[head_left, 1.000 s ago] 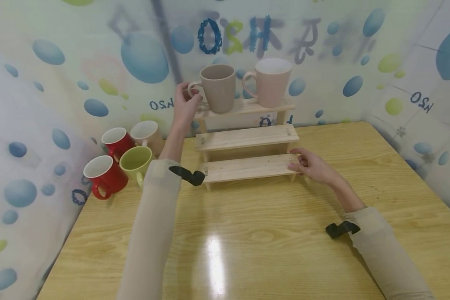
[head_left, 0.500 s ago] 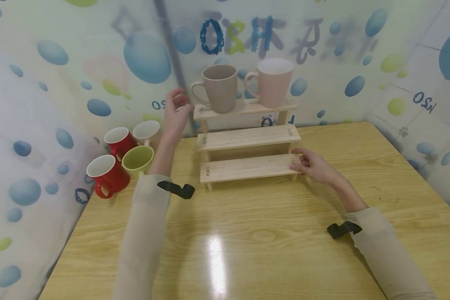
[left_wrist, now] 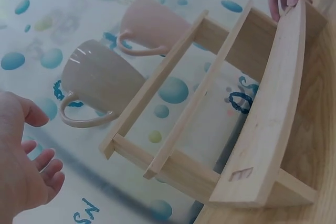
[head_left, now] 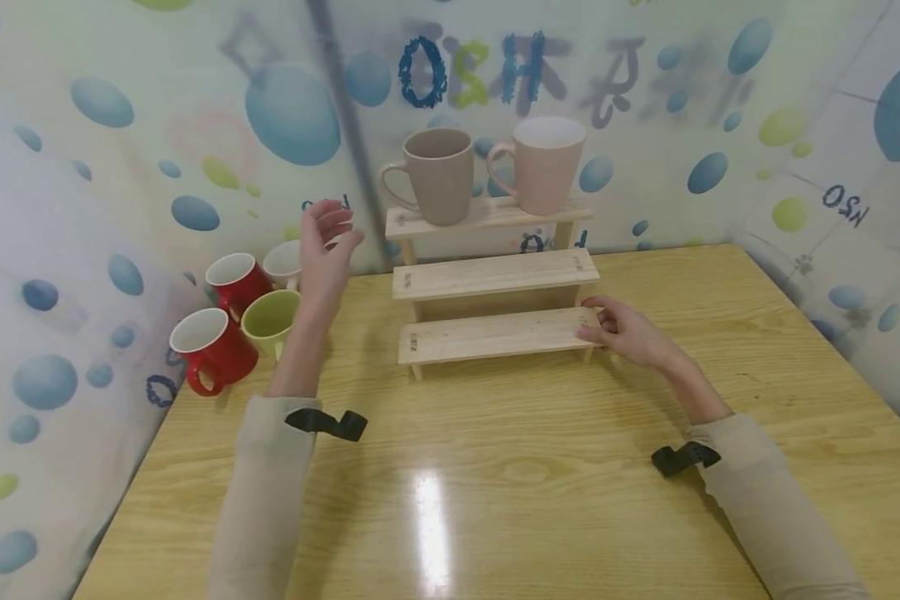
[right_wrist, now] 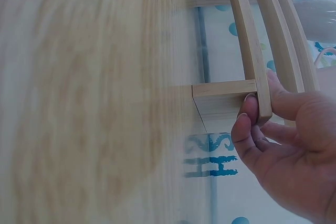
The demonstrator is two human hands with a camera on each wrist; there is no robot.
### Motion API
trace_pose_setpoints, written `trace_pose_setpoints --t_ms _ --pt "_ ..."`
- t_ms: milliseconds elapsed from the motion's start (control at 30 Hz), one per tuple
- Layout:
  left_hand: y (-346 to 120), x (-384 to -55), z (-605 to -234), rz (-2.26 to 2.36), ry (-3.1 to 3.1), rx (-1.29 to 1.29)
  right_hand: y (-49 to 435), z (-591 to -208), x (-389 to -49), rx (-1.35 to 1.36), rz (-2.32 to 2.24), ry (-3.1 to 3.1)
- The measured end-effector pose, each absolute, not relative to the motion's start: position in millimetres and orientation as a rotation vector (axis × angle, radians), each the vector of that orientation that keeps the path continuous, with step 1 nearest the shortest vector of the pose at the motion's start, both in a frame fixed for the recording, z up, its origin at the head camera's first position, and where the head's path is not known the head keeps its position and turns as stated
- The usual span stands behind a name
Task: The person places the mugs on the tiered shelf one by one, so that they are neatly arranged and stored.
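Observation:
A three-tier wooden rack (head_left: pixel 495 275) stands on the table. On its top tier are a grey-brown mug (head_left: pixel 439 179) at the left and a pale pink mug (head_left: pixel 547 167) at the right, both upright with handles to the left. My left hand (head_left: pixel 326 254) hovers left of the rack, holding nothing, fingers loosely bent; in the left wrist view it is apart from the grey-brown mug's handle (left_wrist: pixel 86 116). With my right hand (head_left: pixel 630 333) I pinch the right end of the lowest board (right_wrist: pixel 260 90) between thumb and fingers.
At the table's left side stand two red mugs (head_left: pixel 213 350), a green mug (head_left: pixel 270 321) and a whitish mug (head_left: pixel 281 262), the last two partly hidden behind my left arm. A patterned curtain (head_left: pixel 645 100) runs behind the wooden table (head_left: pixel 525 475).
My left hand has let go of the grey-brown mug's handle and moved left and down, away from the rack. The right hand keeps its hold on the lowest board.

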State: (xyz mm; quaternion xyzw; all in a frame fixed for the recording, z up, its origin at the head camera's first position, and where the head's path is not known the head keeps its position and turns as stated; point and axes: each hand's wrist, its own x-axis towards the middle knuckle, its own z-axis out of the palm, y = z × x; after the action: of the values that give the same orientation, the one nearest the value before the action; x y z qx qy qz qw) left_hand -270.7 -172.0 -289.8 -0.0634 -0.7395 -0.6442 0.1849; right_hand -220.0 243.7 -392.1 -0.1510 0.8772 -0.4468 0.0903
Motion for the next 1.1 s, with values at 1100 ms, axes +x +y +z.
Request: trace_pose_setpoints --t_ms 1100 --pt "-229 -191 -350 -1.616 -2.017 0.148 243 -393 -221 -0.422 -1.342 2.592"
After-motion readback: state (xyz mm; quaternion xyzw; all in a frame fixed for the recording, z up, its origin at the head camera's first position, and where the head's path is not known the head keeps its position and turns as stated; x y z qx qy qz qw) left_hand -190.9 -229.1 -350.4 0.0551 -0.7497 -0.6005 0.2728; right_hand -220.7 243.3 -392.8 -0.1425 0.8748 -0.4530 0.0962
